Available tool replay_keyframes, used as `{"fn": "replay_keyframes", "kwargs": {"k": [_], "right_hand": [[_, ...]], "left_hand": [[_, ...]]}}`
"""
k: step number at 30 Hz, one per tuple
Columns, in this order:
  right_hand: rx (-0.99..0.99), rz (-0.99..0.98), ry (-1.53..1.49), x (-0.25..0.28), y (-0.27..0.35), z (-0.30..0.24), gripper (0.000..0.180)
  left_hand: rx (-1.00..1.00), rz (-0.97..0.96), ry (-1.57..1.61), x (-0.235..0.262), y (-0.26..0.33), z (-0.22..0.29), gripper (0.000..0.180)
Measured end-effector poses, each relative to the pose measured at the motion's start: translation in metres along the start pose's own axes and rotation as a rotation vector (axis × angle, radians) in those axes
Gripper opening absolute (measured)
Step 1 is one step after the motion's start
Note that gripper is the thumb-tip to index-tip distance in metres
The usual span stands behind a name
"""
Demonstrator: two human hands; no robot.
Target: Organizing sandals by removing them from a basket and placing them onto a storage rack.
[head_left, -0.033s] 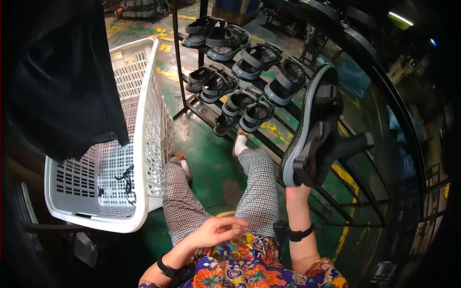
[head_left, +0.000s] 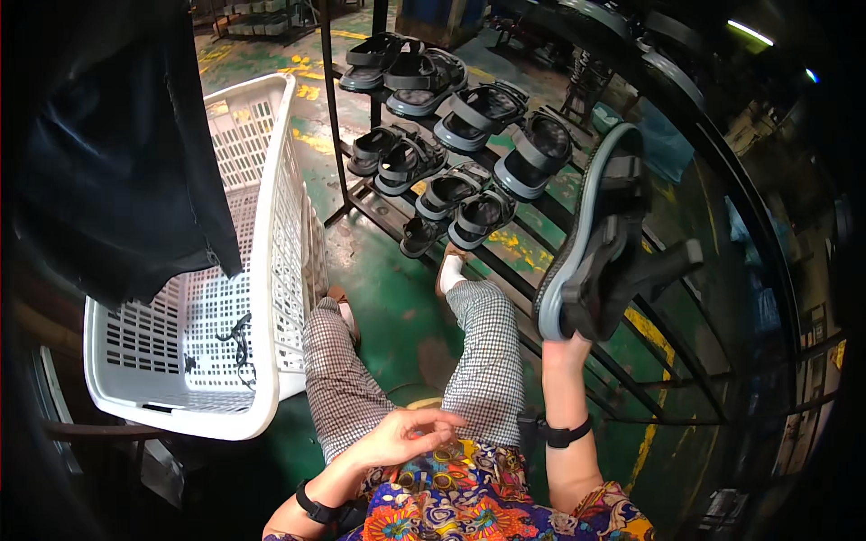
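My right hand [head_left: 566, 353] holds up a black strapped sandal [head_left: 591, 236] with a grey midsole, beside the rack on the right. The sandal stands nearly upright with its straps facing right, and one strap sticks out loose. It hides most of that hand's fingers. My left hand [head_left: 410, 435] lies at my lap over the patterned top, holding nothing. Its fingers are loosely bent and the thumb is apart from them.
A dark metal rack [head_left: 336, 117] ahead carries several black and grey sandals [head_left: 487, 106] on its tiers. To the left stands a white plastic basket [head_left: 262, 298] with thin black strips [head_left: 242, 347] inside. Dark cloth [head_left: 126, 171] hangs over the basket.
The sandal in my right hand has moved up slightly and turned a little, with the wrist following. My left hand stays where it was.
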State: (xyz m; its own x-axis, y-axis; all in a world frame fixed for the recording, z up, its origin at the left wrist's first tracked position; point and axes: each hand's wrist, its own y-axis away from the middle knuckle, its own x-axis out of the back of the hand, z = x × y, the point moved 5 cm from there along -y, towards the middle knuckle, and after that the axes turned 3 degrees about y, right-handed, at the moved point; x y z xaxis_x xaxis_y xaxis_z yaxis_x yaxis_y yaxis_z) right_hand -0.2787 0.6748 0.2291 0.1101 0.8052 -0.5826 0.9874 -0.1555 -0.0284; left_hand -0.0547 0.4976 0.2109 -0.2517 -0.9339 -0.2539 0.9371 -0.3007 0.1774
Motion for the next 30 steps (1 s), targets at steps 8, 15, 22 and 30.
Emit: {"fn": "replay_keyframes", "kwargs": {"k": [8, 15, 22, 30], "right_hand": [[0.258, 0.317, 0.419, 0.07, -0.127, -0.06, 0.051], [-0.006, 0.346, 0.684, 0.114, -0.158, -0.083, 0.064], [-0.151, 0.183, 0.879, 0.133, -0.151, -0.092, 0.057], [0.234, 0.409, 0.648, 0.136, -0.091, -0.091, 0.049]], "left_hand": [[0.115, 0.095, 0.128, 0.017, 0.015, -0.017, 0.028], [0.152, 0.127, 0.14, 0.024, 0.022, -0.026, 0.03], [0.136, 0.126, 0.136, 0.021, 0.012, -0.023, 0.028], [0.192, 0.219, 0.133, 0.039, 0.012, -0.045, 0.028]]}}
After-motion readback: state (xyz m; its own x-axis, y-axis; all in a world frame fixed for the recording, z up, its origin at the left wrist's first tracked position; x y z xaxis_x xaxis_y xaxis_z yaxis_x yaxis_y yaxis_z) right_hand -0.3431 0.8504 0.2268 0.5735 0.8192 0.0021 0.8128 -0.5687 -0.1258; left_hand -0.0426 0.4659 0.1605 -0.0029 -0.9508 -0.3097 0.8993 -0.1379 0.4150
